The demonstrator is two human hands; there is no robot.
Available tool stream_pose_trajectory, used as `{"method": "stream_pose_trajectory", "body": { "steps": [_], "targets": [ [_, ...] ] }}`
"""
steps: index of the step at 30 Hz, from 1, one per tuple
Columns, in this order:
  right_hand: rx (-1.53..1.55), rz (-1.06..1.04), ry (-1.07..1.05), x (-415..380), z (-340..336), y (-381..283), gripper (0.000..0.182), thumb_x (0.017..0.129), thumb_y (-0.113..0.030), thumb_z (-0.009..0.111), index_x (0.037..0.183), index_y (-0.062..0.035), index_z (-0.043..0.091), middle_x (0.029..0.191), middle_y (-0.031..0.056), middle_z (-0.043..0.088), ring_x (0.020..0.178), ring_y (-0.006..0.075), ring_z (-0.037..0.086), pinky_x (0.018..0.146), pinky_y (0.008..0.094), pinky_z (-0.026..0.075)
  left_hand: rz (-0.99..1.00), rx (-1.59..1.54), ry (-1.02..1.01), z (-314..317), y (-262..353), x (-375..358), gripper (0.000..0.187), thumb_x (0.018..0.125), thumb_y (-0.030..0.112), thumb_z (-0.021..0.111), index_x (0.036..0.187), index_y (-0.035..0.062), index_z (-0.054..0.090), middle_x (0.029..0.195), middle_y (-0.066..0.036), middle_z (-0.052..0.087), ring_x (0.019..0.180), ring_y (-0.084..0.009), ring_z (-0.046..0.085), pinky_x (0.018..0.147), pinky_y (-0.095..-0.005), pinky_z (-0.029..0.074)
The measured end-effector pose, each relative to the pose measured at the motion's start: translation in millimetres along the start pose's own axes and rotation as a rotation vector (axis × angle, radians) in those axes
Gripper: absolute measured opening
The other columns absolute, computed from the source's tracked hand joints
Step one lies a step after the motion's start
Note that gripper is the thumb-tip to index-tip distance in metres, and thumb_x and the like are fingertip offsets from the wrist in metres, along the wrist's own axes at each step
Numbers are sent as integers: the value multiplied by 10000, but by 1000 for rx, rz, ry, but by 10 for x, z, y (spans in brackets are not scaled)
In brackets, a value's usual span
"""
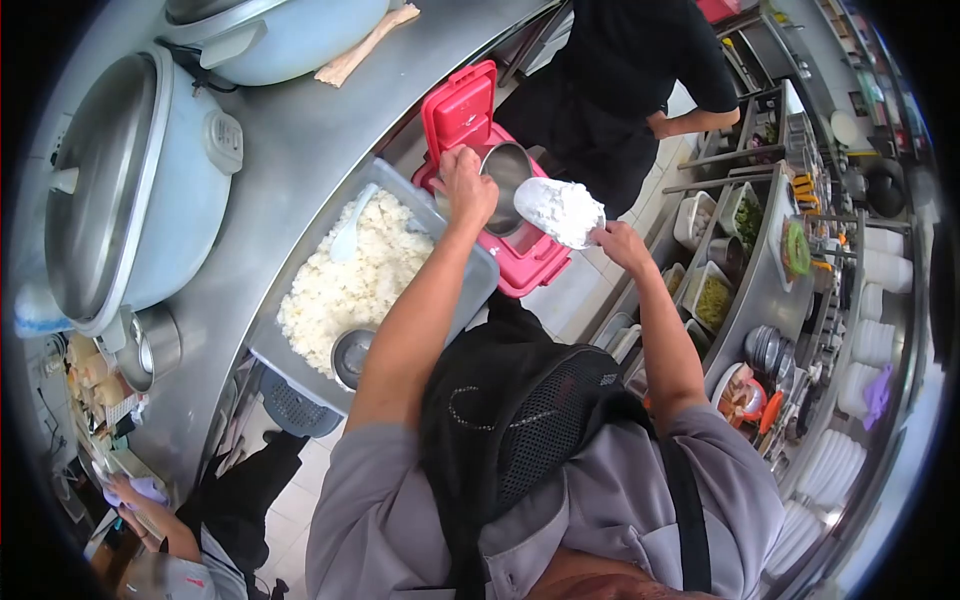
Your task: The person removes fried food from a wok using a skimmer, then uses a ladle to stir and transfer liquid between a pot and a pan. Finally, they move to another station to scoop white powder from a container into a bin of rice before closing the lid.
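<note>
My left hand (pixel 467 188) is closed on the rim of a round metal pot (pixel 507 165), which is tilted over an open red box (pixel 520 268) with a hinged lid. In my right hand (pixel 625 246) is a scoop (pixel 535 196) heaped with white, crumbly stuff (pixel 570 212); its mouth is to the right of the pot. Below my left forearm sits a clear plastic tub (pixel 478 290) of cooked white rice (pixel 350 270). A pale rice paddle (pixel 345 240) and a small metal bowl (pixel 352 352) lie in the rice.
Large lidded cookers (pixel 165 190) stand on the steel counter (pixel 265 150) to the left. A co-worker in black (pixel 630 80) stands just beyond the red box. Another person (pixel 180 550) is at lower left. Food containers (pixel 712 290) and stacked plates (pixel 830 470) line the right side.
</note>
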State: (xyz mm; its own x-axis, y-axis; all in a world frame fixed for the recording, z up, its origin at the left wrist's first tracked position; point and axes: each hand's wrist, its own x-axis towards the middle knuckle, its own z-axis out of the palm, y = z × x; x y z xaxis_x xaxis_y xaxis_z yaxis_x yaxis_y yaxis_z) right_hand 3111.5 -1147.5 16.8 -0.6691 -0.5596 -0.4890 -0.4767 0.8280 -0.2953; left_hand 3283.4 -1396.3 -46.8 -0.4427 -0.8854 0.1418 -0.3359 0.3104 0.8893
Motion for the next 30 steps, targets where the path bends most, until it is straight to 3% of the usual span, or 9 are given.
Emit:
{"method": "stream_pose_trajectory", "body": {
  "steps": [1, 4, 6, 9, 12, 16, 17, 21, 30],
  "targets": [
    [1, 1, 2, 9, -32, -66, 513, 840, -436, 589, 983, 42, 712, 1030, 306, 680, 972, 447, 668, 869, 464, 518, 7, -70, -35, -3, 3, -6, 227, 679, -68, 577, 849, 38, 471, 1095, -160, 536, 1104, -366, 507, 933, -481, 377],
    [-73, -30, -48, 169, 2, -233, 503, 849, -417, 576, 985, 45, 719, 1056, 302, 681, 1002, 447, 666, 900, 464, 521, -47, -100, -42, -16, 87, -88, 208, 679, -62, 571, 819, 30, 448, 1013, -167, 527, 1022, -370, 513, 889, -431, 404],
    [-268, -125, -45, 342, 96, -314, 475, 861, -380, 553, 990, 43, 726, 1085, 293, 683, 1032, 435, 667, 935, 466, 524, -38, -91, -46, -44, 84, -104, 208, 679, -61, 570, 817, 32, 445, 1009, -167, 527, 1017, -372, 515, 887, -436, 404],
    [-352, -41, -81, 226, -88, -954, 439, 860, -344, 554, 1035, 18, 732, 1120, 273, 688, 1078, 413, 666, 963, 467, 522, -61, -70, -84, -100, 84, -94, 220, 683, -82, 561, 823, 34, 437, 1040, -160, 510, 1037, -364, 495, 925, -449, 381],
    [-424, -83, -62, 278, -65, -1261, 443, 865, -372, 593, 1043, 9, 732, 1093, 245, 706, 1044, 400, 683, 918, 461, 549, -112, -59, -120, -130, 123, -95, 231, 688, -103, 550, 842, 31, 440, 1079, -156, 489, 1068, -358, 473, 971, -444, 362],
    [-578, -93, -111, 331, -97, -1752, 361, 878, -287, 592, 1095, -42, 744, 1149, 192, 714, 1073, 353, 695, 904, 450, 561, -94, -88, -124, -20, -39, -169, 232, 688, -100, 544, 873, 15, 466, 1071, -168, 492, 1063, -370, 478, 969, -430, 379],
    [-651, -42, -152, 334, -110, -1917, 332, 895, -217, 615, 1190, -118, 732, 1258, 102, 695, 1163, 271, 671, 908, 445, 549, -89, -88, -108, 36, -116, -200, 232, 691, -99, 541, 891, 2, 481, 1052, -179, 497, 1041, -371, 484, 949, -421, 392],
    [-813, -144, -140, 276, -193, -2257, 292, 946, -216, 584, 1184, -155, 741, 1247, 54, 706, 1139, 234, 682, 813, 382, 545, -215, -238, 8, 97, -129, -299, 197, 705, -81, 533, 884, -14, 484, 996, -192, 496, 969, -372, 490, 896, -432, 393],
    [-870, -252, -19, 203, -120, -2360, 263, 951, -192, 565, 1124, -149, 759, 1150, 49, 740, 1085, 258, 705, 812, 412, 547, -284, -388, 125, 290, -476, -317, 219, 701, -80, 525, 915, -35, 509, 974, -208, 495, 952, -382, 491, 886, -431, 393]
  ]
}}
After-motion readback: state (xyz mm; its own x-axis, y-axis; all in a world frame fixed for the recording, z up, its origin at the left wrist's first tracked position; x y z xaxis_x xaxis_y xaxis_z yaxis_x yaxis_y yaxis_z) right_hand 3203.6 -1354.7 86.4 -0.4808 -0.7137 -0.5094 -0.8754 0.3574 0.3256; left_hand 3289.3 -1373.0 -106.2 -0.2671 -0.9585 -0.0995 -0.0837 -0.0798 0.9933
